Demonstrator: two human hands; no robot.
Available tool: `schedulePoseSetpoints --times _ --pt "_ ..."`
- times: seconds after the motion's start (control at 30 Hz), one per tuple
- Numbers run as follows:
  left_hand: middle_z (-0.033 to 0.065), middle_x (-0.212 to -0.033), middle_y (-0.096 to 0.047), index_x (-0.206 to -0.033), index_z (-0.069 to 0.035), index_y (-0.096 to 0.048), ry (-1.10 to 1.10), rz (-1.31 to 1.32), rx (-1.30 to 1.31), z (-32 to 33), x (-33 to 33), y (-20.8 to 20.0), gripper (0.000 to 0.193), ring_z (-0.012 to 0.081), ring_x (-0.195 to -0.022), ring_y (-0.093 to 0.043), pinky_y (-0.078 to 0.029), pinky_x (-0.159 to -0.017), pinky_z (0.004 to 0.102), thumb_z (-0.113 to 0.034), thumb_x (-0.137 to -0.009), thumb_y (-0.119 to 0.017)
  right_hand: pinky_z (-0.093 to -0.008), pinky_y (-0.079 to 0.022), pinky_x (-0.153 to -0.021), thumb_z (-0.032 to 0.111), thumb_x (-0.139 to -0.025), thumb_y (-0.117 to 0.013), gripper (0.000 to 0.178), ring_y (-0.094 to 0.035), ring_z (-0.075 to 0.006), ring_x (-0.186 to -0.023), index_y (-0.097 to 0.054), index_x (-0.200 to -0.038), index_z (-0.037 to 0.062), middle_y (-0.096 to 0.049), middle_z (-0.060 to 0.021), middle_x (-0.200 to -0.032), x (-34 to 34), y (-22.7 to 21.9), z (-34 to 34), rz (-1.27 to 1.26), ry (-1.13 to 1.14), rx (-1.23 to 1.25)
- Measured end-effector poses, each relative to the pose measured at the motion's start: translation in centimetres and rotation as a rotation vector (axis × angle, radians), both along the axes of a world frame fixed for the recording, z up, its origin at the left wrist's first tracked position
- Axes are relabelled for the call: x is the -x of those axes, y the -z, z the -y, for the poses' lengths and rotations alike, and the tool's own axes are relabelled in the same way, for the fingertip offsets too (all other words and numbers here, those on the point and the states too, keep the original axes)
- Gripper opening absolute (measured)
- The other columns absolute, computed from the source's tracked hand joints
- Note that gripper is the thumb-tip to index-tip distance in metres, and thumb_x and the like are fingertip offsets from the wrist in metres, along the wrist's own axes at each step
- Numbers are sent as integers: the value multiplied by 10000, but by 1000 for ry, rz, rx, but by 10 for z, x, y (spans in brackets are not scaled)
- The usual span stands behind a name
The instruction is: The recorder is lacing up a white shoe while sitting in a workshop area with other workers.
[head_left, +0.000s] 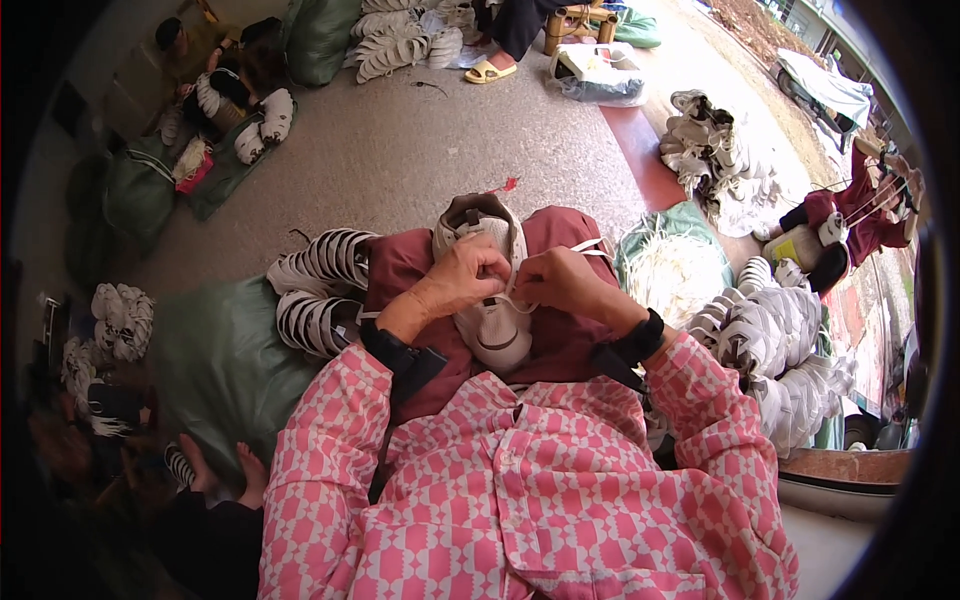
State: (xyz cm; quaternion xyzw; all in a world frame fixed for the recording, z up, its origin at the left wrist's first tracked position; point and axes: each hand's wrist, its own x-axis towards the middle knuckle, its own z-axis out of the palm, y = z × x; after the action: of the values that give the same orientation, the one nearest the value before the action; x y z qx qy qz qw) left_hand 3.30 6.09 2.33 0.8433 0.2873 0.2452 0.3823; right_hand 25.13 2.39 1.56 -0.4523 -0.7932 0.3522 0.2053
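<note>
An off-white shoe upper (499, 338) rests on my lap between my dark red trouser legs, its toe toward me and its collar away. My left hand (462, 280) bends over its left side, fingers pinched together at the lacing area. From the right, my right hand (566, 283) meets it there, thumb and forefinger pinching a white shoelace. One loose length of the shoelace (588, 246) trails over my right thigh. What lies between the left fingertips is mostly hidden, but lace shows right beside them. Both wrists wear black straps.
Nested shoe uppers (322, 285) lie by my left leg, beside a green sack (225, 360). To my right are a pile of white laces (672, 265) and stacked uppers (770, 335). Another heap of uppers (712, 150) stands farther off. Other people sit around with similar shoes.
</note>
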Motion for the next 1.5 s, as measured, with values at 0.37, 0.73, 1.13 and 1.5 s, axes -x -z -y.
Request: schedulePoseSetpoints --times 0.37,0.73,1.13,1.5 --pt "83 -893 -571 -797 -43 -668 -35 -42 -261 1 -3 9 117 280 -947 -565 -447 -866 375 -82 -688 -682 -411 -486 -682 129 -675 -814 390 -629 -319 -832 -603 -998 67 -615 -97 -923 12 -34 6 66 133 -359" --pt "95 -848 -564 -817 -75 -700 -49 -64 -212 2 -5 6 124 293 -905 -577 -469 -800 398 -130 -705 -698 -451 -462 -776 125 -659 -793 316 -598 -357 -905 -574 -880 68 -573 -123 -937 -5 -27 -22 9 -224 -309" --pt "95 -813 -563 -809 -76 -636 -413 -118 -436 -13 54 -28 86 286 -738 -599 -489 -656 375 -113 -781 -708 -447 -438 -813 266 -759 -755 298 -590 -340 -952 -582 -928 92 -584 -107 -977 -8 -35 -25 124 -240 -262" --pt "46 -802 -596 -902 -39 -681 -1144 -323 -489 -38 267 -18 127 159 -707 -575 -476 -665 293 -140 -825 -694 -390 -480 -738 262 -805 -739 338 -628 -287 -851 -598 -1051 78 -619 -113 -931 -5 -22 -24 -96 -156 -151"
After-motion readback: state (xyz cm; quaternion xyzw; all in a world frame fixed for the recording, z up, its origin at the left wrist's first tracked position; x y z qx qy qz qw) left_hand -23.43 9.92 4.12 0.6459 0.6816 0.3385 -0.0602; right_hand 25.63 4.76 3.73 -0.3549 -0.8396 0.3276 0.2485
